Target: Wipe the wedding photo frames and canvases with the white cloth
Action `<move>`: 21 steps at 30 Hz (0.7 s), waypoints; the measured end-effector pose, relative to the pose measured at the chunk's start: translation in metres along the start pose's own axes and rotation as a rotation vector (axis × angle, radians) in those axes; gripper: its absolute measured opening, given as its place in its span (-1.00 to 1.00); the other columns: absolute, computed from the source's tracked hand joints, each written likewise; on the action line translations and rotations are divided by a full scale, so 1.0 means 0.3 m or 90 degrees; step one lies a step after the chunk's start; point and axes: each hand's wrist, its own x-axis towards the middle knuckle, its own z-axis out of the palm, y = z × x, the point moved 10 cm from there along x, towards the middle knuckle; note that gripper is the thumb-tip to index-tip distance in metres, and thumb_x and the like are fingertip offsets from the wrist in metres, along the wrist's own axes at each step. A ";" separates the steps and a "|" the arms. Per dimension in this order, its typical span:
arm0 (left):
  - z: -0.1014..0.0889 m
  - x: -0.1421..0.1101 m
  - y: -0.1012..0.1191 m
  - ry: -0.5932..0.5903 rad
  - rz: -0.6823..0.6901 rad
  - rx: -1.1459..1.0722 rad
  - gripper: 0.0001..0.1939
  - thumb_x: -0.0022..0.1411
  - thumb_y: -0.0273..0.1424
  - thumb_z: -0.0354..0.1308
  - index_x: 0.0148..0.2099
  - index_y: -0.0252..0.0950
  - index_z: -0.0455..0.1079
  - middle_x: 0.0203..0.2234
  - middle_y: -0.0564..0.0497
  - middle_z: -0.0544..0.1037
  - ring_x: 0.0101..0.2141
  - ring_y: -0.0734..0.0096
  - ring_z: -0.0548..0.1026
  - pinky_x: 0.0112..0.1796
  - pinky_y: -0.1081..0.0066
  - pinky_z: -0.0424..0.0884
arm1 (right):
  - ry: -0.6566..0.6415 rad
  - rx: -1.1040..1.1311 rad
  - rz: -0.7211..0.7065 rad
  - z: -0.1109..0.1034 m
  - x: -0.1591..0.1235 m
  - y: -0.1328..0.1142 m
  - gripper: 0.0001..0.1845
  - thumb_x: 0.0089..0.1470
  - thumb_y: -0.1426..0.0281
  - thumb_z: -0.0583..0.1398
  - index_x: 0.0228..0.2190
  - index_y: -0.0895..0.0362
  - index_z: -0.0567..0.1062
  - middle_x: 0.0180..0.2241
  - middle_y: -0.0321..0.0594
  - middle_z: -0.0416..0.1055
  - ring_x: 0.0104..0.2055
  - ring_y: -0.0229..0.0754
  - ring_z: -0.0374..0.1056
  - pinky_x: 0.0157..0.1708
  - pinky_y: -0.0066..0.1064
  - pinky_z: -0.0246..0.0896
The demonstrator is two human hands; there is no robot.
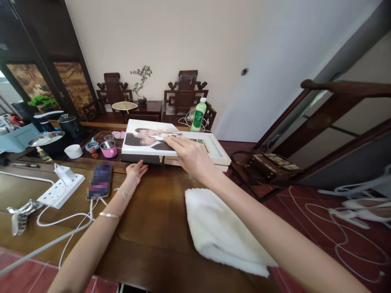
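A white-edged photo canvas [139, 140] lies on top of a white picture frame [218, 152] on the dark wooden table [152, 219]. My right hand [187, 154] rests flat on the canvas's right side, fingers stretched out. My left hand [136, 169] lies open on the table, fingertips touching the canvas's near edge. A folded white towel [218, 230] lies on the table under my right forearm.
A phone [99, 180] and a white power strip [61, 189] with cables lie to the left. A pink cup [108, 149], a white bowl [73, 151] and a kettle [69, 124] stand behind. A green bottle [198, 115] stands at the back. Wooden chair [275, 162] on the right.
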 end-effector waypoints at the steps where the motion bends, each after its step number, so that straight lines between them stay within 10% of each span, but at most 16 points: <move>1: -0.016 -0.015 0.004 0.001 0.005 -0.007 -0.90 0.33 -0.54 0.15 -0.10 -0.41 0.38 -0.31 -0.04 0.52 -0.31 0.44 0.55 -0.15 0.39 0.52 | 0.007 0.001 -0.003 -0.002 -0.003 0.002 -0.34 0.03 0.77 -0.04 0.14 0.25 0.40 0.11 -0.02 0.43 0.15 0.05 0.33 0.03 -0.12 0.36; 11: -0.223 -0.315 -0.039 -0.030 -0.072 -0.023 -0.90 0.24 -0.61 0.12 -0.34 -0.38 0.36 -0.58 -0.07 0.54 -0.45 0.28 0.63 -0.13 0.21 0.59 | 0.025 0.017 0.005 0.005 0.056 -0.022 -0.31 0.01 0.76 -0.02 0.17 0.24 0.36 0.15 0.00 0.40 0.17 0.09 0.31 -0.01 -0.08 0.38; 21: -0.433 -0.602 -0.171 0.055 -0.055 -0.019 -0.90 0.17 -0.63 0.24 -0.35 -0.39 0.43 -0.55 0.01 0.53 -0.46 0.17 0.65 -0.19 0.10 0.63 | -0.100 0.013 0.011 0.196 0.159 -0.079 -0.33 0.07 0.72 -0.01 0.20 0.20 0.30 0.18 -0.06 0.37 0.17 0.01 0.31 -0.01 -0.20 0.34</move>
